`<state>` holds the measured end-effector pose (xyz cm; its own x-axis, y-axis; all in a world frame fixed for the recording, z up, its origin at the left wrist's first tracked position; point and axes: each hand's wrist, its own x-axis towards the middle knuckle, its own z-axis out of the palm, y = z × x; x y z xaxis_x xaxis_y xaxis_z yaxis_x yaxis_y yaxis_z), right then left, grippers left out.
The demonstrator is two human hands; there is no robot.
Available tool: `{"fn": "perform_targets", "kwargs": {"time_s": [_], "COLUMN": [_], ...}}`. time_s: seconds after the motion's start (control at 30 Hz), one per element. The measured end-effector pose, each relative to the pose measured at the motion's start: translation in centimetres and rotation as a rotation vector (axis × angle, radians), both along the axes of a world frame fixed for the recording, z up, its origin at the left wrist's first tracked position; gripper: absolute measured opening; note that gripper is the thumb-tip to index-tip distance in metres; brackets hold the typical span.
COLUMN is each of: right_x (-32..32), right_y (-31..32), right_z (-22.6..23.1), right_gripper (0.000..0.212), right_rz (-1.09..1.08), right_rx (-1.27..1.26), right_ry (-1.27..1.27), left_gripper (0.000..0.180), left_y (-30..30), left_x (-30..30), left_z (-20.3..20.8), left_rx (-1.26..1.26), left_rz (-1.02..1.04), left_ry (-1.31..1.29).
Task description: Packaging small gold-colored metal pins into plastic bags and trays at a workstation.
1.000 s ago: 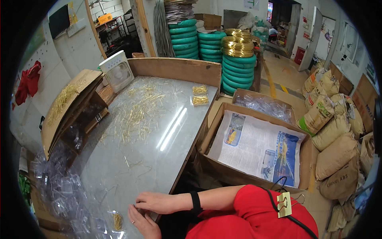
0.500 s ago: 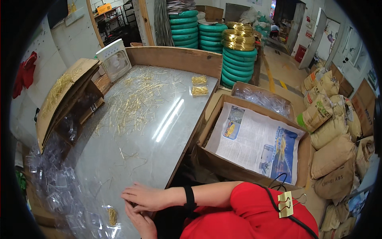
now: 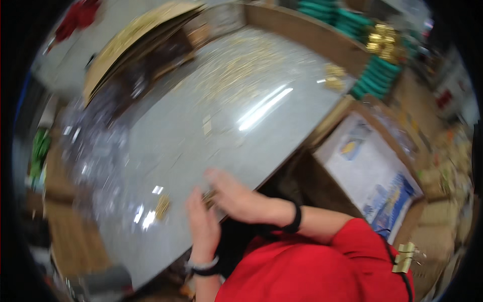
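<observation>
Between my two hands, near the front edge of the grey table [image 3: 261, 146], sits a small bundle of gold wire pieces [image 3: 208, 200]. My left hand [image 3: 205, 224] presses on it from the left, fingers together. From the other side, my right hand [image 3: 234, 199] closes against the bundle with its fingers bent. Motion blurs the fingers, and they cover part of the wire. Left of my hands, another gold bundle [image 3: 162, 207] lies on a shiny clear plastic bag.
Loose gold wire pieces [image 3: 241, 65] are scattered over the table's far part, with packed bundles [image 3: 334, 76] at its far right corner. Clear plastic bags [image 3: 103, 156] heap along the left edge. A newspaper-lined cardboard box [image 3: 347, 189] stands to the right.
The view has swung and blurred, so the table sits further right. My hands have come up from the table's edge, and gold wire now shows between them.
</observation>
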<state>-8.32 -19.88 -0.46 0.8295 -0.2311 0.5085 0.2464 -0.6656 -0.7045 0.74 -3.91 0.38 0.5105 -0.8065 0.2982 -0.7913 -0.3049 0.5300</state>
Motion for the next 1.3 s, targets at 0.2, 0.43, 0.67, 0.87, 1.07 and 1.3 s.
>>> {"fn": "perform_targets", "kwargs": {"time_s": [0.2,0.43,0.67,0.87,1.07,1.3], "right_x": [0.8,-0.2,0.0,-0.1,-0.2,1.3], "right_y": [0.9,-2.0,-2.0,-1.1,1.5,0.5], "right_z": [2.3,4.0,4.1,2.7,2.8,3.3], "right_gripper": [0.084,0.078,0.061,0.050,0.062,0.046], "right_rz": [0.259,0.233,0.099,0.051,0.202,0.120], "right_rx": [0.776,0.228,-0.315,-0.164,0.077,-0.241], "right_ry": [0.239,0.181,0.213,0.197,0.124,0.062], "left_gripper": [0.067,0.070,0.069,0.072,0.080,0.092], "left_y": [-0.2,0.6,0.1,0.4,0.4,0.8], "left_x": [-0.3,-0.5,-0.6,-0.4,-0.1,0.2], "left_z": [0.8,0.7,0.6,1.3,0.4,0.8], "left_rx": [-0.074,-0.121,-0.126,-0.120,-0.091,-0.226], "left_rz": [0.008,0.063,0.064,-0.008,0.014,0.044], "left_ry": [0.099,0.025,0.010,0.001,0.017,0.157]}}
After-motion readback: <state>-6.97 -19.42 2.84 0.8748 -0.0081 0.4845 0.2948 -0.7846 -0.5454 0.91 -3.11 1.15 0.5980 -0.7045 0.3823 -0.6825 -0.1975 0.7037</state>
